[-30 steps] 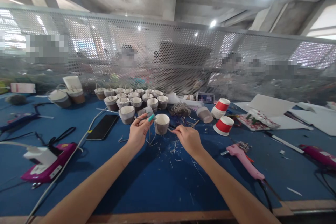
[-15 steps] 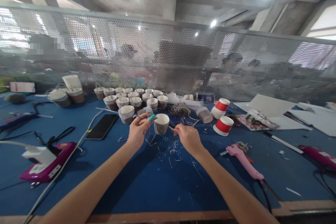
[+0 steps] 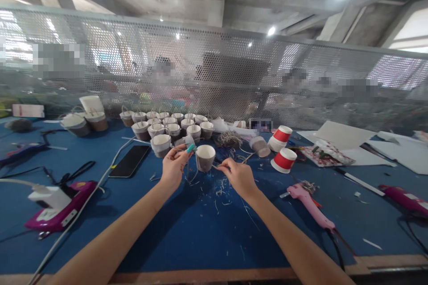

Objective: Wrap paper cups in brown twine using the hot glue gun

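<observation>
A small cup [image 3: 205, 159] with a white inside and a greyish wrapped outside stands upright between my hands. At its left, my left hand [image 3: 174, 167] is closed in a pinch near the rim; a teal piece [image 3: 190, 148] shows at the thumb tip, and whether it is worn or held I cannot tell. What lies between those fingers is too small to make out. Right of the cup, my right hand [image 3: 238, 177] pinches a thin pale strand [image 3: 216, 167] that reaches toward the cup's side. Thin cut fibres [image 3: 221, 192] litter the table just below.
Rows of similar cups with thin handles [image 3: 157, 131] stand behind, with a tangle of twine [image 3: 230, 139]. Red paper cups [image 3: 284, 160] and a pink glue gun [image 3: 310, 207] lie right. A phone [image 3: 129, 161] and purple power strip [image 3: 63, 207] lie left. A perforated metal screen [image 3: 220, 71] closes the back.
My left hand has shifted slightly left and down, away from the cup's rim. The fingertips of my right hand have moved a little left, closer to the cup.
</observation>
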Tool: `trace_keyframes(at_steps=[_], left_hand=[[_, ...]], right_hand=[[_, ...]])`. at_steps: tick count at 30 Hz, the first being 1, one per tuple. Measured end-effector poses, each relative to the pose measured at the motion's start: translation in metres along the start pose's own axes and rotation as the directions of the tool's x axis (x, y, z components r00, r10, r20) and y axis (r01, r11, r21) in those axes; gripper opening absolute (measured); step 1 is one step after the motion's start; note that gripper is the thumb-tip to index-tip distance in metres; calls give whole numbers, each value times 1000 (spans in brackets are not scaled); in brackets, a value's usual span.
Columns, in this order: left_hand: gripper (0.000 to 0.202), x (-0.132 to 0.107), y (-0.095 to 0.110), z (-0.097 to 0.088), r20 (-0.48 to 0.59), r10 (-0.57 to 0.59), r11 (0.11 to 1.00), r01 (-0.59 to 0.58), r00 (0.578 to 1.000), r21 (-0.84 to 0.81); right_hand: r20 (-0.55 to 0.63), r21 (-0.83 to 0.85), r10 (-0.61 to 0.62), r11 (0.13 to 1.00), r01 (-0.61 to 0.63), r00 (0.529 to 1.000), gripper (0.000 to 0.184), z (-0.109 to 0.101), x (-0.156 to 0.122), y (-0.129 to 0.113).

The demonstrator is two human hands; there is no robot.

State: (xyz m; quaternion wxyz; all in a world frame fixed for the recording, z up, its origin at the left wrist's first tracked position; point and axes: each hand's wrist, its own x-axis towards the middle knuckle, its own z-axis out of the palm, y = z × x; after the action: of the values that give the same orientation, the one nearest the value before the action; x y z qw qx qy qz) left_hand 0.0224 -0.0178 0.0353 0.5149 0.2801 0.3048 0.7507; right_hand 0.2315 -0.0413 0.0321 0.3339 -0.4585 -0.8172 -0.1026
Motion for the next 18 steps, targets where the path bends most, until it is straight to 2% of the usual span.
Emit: trace_keyframes(at_steps=[5,10,13,18], left_hand=[[32,0,0,0,2,-10,1000,10,1000,-16],[40,0,-2,-2,34,-18,1000,19,999,-22],[45,0,-2,-4,51,-16,1000,16,999,12],[46,0,-3,-6,50,-10,998,7,999,60]], right_hand=[[-162,-17,-40,999,38,986,38,0,-2,0],[-211,-75,-57,996,42,976,42,-1,0,-2],[-190,-121,-36,993,13,981,38,0,1,-1],[-43,-148,-12,989,5,999,27,0,1,-1]])
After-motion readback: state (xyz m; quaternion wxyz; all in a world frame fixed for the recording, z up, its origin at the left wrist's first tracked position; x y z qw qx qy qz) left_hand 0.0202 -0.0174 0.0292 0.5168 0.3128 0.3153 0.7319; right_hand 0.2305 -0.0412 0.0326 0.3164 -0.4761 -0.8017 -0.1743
